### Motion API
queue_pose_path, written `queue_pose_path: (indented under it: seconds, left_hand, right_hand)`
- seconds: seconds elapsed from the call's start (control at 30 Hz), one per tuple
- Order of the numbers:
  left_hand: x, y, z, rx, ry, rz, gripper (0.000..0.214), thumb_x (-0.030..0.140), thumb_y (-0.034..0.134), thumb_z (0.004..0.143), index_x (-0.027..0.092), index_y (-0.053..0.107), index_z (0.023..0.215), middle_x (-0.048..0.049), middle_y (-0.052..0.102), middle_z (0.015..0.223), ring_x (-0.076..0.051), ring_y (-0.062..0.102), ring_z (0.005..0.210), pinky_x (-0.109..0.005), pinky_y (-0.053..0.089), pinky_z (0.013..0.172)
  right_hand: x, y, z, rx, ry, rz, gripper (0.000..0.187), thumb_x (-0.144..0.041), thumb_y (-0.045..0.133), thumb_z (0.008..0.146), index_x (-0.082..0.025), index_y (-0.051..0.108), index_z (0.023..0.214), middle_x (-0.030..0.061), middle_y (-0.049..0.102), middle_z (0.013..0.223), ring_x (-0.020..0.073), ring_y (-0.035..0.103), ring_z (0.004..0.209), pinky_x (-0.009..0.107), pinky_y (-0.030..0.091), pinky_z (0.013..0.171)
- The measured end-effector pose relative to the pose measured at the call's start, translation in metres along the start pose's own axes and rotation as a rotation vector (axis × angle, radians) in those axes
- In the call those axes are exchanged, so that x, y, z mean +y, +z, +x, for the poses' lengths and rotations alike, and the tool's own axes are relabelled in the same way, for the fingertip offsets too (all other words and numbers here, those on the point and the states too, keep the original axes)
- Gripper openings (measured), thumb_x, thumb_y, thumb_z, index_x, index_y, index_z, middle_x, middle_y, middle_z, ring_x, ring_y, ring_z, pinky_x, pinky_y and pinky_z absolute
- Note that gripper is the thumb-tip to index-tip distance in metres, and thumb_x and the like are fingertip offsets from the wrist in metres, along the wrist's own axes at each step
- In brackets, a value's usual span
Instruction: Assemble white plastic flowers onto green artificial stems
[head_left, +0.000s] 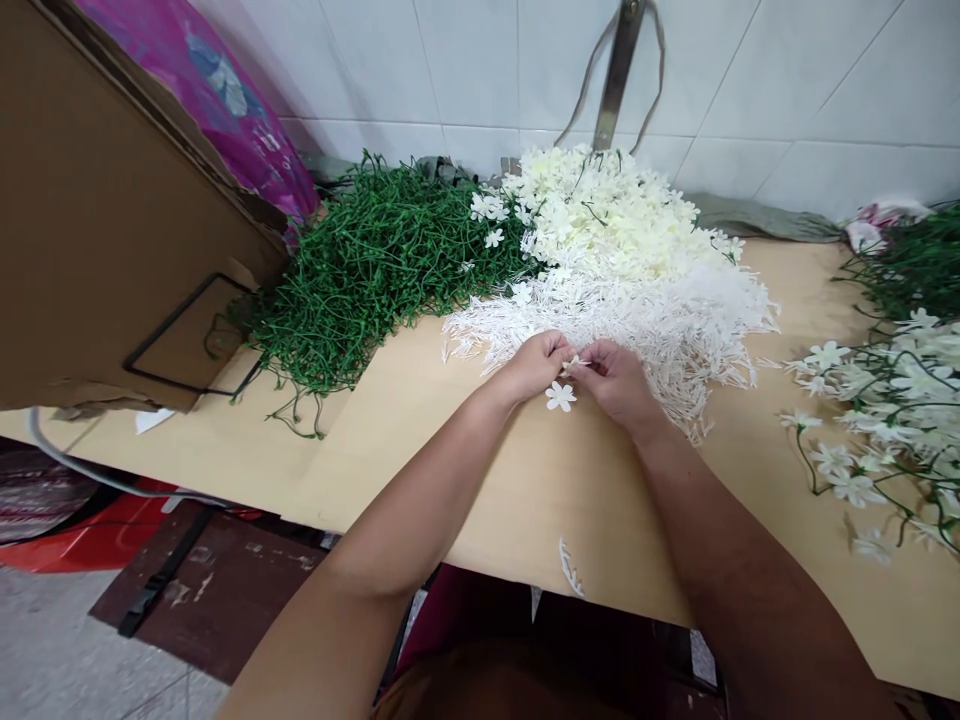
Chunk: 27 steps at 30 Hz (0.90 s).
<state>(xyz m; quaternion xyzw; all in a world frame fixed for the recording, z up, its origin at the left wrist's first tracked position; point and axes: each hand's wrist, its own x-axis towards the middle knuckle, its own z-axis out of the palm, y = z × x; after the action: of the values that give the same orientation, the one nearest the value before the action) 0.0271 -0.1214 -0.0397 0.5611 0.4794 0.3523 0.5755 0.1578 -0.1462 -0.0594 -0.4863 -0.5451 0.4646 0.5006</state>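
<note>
My left hand (538,364) and my right hand (616,382) meet over the table, fingertips pinched together. Between them is a small white artificial flower (576,363), partly covered by the fingers. A thin white bit shows at the right fingertips, too small to make out. Just below the left fingers is another white flower (560,397), petals spread; whether it lies on the table or hangs from the hand I cannot tell. Right behind the hands spreads a heap of thin white plastic pieces (622,325), with a mound of cream flower heads (615,215) beyond it.
Green plastic stems (367,260) are piled at left, beside a big cardboard box (112,220). At right lie white flowers on green stems (900,400). A branched white strip (570,568) rests near the front edge of the table (420,430). Tiled wall (465,70) closes the back.
</note>
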Motion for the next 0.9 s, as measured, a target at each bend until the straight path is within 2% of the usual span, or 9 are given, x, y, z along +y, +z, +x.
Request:
queue_pose_path:
  seconds: [0.1, 0.23, 0.47, 0.53, 0.67, 0.9]
  left_hand:
    - [-0.001, 0.002, 0.002, 0.014, -0.034, -0.039, 0.025, 0.013, 0.05, 0.084, 0.017, 0.041, 0.061, 0.0065, 0.042, 0.048, -0.006, 0.039, 0.044, -0.02, 0.028, 0.047]
    - [-0.002, 0.002, 0.005, 0.074, 0.008, -0.108, 0.024, 0.017, 0.053, 0.084, 0.016, 0.044, 0.061, 0.0061, 0.044, 0.051, -0.006, 0.038, 0.047, -0.02, 0.03, 0.051]
    - [-0.002, -0.005, 0.003, -0.134, 0.073, -0.153, 0.028, 0.025, 0.048, 0.089, 0.014, 0.051, 0.063, 0.0025, 0.051, 0.054, -0.007, 0.042, 0.05, -0.021, 0.032, 0.054]
    - [-0.002, -0.006, 0.003, -0.156, 0.089, -0.148, 0.031, 0.028, 0.05, 0.088, 0.014, 0.052, 0.061, 0.0029, 0.049, 0.052, -0.007, 0.039, 0.048, -0.021, 0.031, 0.053]
    - [-0.004, -0.003, 0.005, -0.128, 0.085, -0.156, 0.033, 0.03, 0.056, 0.085, 0.015, 0.049, 0.057, 0.0048, 0.042, 0.048, -0.006, 0.035, 0.046, -0.021, 0.029, 0.052]
    - [-0.007, 0.004, 0.009, -0.04, 0.063, -0.107, 0.033, 0.018, 0.049, 0.086, 0.015, 0.045, 0.054, 0.004, 0.044, 0.049, -0.006, 0.039, 0.048, -0.02, 0.031, 0.053]
  right_hand:
    - [-0.001, 0.004, -0.001, 0.007, 0.028, 0.043, 0.031, -0.035, 0.081, 0.056, -0.021, 0.054, 0.061, -0.0039, 0.058, 0.055, 0.0125, 0.056, 0.054, 0.027, 0.044, 0.053]
    - [-0.004, 0.004, 0.0, 0.015, 0.117, 0.239, 0.039, -0.045, 0.083, 0.05, -0.02, 0.057, 0.065, -0.0039, 0.063, 0.058, 0.0126, 0.061, 0.057, 0.028, 0.05, 0.059]
    - [-0.008, -0.005, 0.005, -0.016, 0.207, 0.43, 0.042, -0.042, 0.087, 0.042, -0.02, 0.058, 0.062, -0.0054, 0.062, 0.054, 0.0077, 0.056, 0.05, 0.022, 0.048, 0.054]
    - [-0.009, -0.006, 0.006, -0.039, 0.226, 0.453, 0.041, -0.041, 0.088, 0.043, -0.019, 0.059, 0.062, -0.0047, 0.063, 0.055, 0.0077, 0.056, 0.052, 0.022, 0.048, 0.055]
    - [-0.01, -0.008, 0.006, -0.075, 0.247, 0.442, 0.039, -0.04, 0.087, 0.046, -0.019, 0.059, 0.062, -0.0035, 0.062, 0.057, 0.0084, 0.056, 0.054, 0.023, 0.049, 0.057]
    - [-0.011, -0.004, 0.005, -0.015, 0.256, 0.448, 0.04, -0.041, 0.088, 0.043, -0.019, 0.06, 0.061, -0.0024, 0.064, 0.06, 0.0084, 0.056, 0.055, 0.025, 0.05, 0.06]
